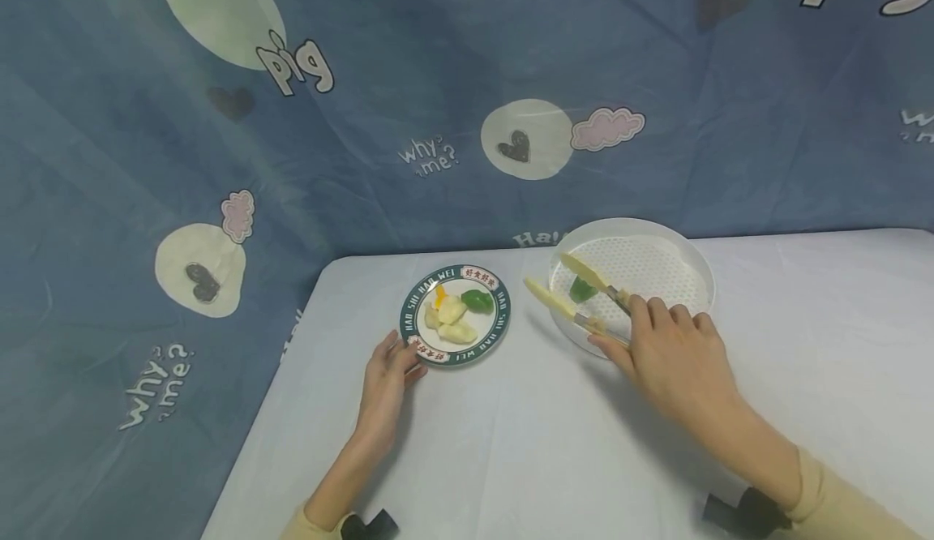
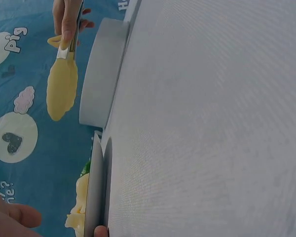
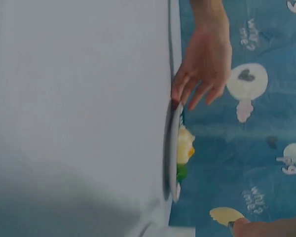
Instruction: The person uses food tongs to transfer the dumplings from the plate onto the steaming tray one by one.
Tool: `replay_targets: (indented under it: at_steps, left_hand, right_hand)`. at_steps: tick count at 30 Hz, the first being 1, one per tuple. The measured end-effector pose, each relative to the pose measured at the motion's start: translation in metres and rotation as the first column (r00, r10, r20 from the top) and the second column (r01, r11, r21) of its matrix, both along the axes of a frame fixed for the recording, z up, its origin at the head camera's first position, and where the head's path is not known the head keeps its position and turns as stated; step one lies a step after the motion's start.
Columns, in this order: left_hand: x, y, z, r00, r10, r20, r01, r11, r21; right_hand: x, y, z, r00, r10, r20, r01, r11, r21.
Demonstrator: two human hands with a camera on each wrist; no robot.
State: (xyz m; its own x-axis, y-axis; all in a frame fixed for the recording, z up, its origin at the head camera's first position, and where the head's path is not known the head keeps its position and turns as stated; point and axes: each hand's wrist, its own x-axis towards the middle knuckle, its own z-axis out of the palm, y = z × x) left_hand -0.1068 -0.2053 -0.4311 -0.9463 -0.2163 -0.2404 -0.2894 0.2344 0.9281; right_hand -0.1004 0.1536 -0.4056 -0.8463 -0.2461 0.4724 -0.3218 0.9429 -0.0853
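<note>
My right hand [image 1: 682, 353] grips tongs [image 1: 576, 317] with yellow tips by their metal arms. Their tips stand apart over the left side of a round white tray [image 1: 704, 280]. Between the tips, as seen from above, a green piece of food [image 1: 582, 289] shows in the tray. My left hand [image 1: 387, 390] is beside a small plate [image 1: 499, 337] with a green lettered rim, its lower fingers touching the near-left edge. On this plate lie pale yellow pieces [image 1: 454, 313], an orange bit [image 1: 439, 295] and a green piece [image 1: 477, 302].
A white-covered table [image 1: 511, 459] carries both dishes, the tray standing right of the plate near the back edge. Behind and at the left hangs a blue printed cloth [image 1: 409, 53]. The tray's wall [image 2: 104, 69] rises taller than the plate.
</note>
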Motion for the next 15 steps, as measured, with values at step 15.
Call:
replay_targets:
  at_steps: [15]
  left_hand:
    - [-0.001,-0.002,-0.002,0.999,-0.031,0.009,0.031,0.999,-0.006]
  right_hand:
    - [0.013,-0.043,-0.006,0.994,0.104,0.024,-0.105,0.992,0.066]
